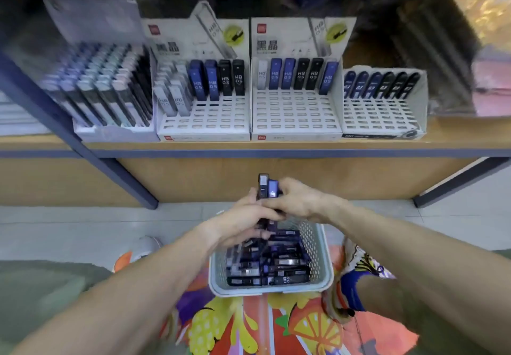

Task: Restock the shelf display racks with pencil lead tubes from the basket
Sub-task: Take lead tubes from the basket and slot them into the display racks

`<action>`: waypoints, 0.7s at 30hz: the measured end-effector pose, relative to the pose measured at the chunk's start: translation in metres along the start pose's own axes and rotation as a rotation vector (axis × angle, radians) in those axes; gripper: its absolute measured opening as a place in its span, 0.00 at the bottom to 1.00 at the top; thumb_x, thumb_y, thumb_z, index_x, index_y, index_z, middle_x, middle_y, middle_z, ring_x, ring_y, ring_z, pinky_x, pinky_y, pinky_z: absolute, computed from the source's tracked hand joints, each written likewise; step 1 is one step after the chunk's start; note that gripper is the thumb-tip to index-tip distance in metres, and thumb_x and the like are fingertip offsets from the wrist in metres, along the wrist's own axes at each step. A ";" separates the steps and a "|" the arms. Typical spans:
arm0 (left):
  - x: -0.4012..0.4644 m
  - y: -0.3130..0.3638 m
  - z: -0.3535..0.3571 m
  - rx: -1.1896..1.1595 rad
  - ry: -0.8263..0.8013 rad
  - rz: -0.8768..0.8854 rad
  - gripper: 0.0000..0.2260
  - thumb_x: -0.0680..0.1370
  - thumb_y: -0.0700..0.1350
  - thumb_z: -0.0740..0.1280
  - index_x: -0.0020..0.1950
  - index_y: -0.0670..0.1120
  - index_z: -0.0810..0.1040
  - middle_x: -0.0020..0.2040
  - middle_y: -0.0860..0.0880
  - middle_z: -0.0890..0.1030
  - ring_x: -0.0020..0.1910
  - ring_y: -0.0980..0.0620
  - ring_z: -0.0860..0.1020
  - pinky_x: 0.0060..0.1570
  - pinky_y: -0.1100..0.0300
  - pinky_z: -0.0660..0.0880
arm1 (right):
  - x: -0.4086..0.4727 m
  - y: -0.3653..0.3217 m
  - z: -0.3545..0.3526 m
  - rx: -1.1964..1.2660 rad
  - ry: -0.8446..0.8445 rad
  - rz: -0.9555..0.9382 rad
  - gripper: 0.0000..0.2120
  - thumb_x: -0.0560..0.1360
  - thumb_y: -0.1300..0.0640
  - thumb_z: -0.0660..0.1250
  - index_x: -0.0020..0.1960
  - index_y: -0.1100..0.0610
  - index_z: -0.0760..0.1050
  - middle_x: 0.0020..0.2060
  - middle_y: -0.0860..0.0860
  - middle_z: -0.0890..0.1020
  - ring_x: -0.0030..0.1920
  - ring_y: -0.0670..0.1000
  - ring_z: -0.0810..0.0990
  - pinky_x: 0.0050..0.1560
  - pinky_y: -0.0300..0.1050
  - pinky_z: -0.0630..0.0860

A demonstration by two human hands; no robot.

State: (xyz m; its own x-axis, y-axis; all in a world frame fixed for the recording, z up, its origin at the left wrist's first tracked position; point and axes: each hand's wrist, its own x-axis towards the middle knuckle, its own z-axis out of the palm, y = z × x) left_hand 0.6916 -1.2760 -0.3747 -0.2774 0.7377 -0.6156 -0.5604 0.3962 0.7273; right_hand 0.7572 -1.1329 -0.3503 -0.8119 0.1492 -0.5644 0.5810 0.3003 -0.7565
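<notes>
Both hands, left hand (pixel 243 223) and right hand (pixel 297 199), are gripping lead tubes (pixel 266 187) above basket (pixel 325 260); next likely slotting into far display rack (pixel 296 118).

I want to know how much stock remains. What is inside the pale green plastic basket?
The pale green plastic basket holds a loose heap of dark blue and black pencil lead tubes. The left hand covers its far corner, and the basket's bottom is hidden.
</notes>
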 end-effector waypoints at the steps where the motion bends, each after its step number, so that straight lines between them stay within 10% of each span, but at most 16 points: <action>1: -0.010 0.016 0.000 0.001 -0.008 0.047 0.30 0.75 0.30 0.71 0.72 0.51 0.67 0.58 0.39 0.81 0.43 0.49 0.80 0.31 0.58 0.72 | -0.007 -0.019 -0.008 -0.015 -0.007 -0.043 0.11 0.78 0.53 0.72 0.54 0.61 0.79 0.48 0.59 0.86 0.48 0.57 0.84 0.55 0.54 0.81; 7: -0.069 0.094 0.006 0.085 -0.075 0.319 0.24 0.80 0.34 0.69 0.72 0.50 0.67 0.44 0.47 0.81 0.44 0.49 0.81 0.35 0.58 0.76 | -0.045 -0.111 -0.045 -0.034 0.039 -0.212 0.10 0.76 0.48 0.74 0.52 0.54 0.84 0.48 0.53 0.87 0.54 0.56 0.85 0.62 0.55 0.79; 21: -0.103 0.165 -0.028 -0.072 -0.013 0.549 0.17 0.82 0.38 0.64 0.70 0.47 0.71 0.46 0.41 0.78 0.40 0.44 0.77 0.37 0.55 0.74 | -0.033 -0.191 -0.052 0.276 0.318 -0.437 0.18 0.68 0.60 0.82 0.55 0.60 0.80 0.43 0.57 0.86 0.41 0.55 0.86 0.50 0.52 0.84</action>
State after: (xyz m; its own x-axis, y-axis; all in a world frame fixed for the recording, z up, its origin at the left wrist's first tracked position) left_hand 0.6055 -1.3019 -0.2001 -0.5349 0.8320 -0.1476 -0.3883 -0.0869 0.9174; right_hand 0.6696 -1.1459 -0.1696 -0.9310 0.3544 -0.0875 0.1483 0.1482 -0.9778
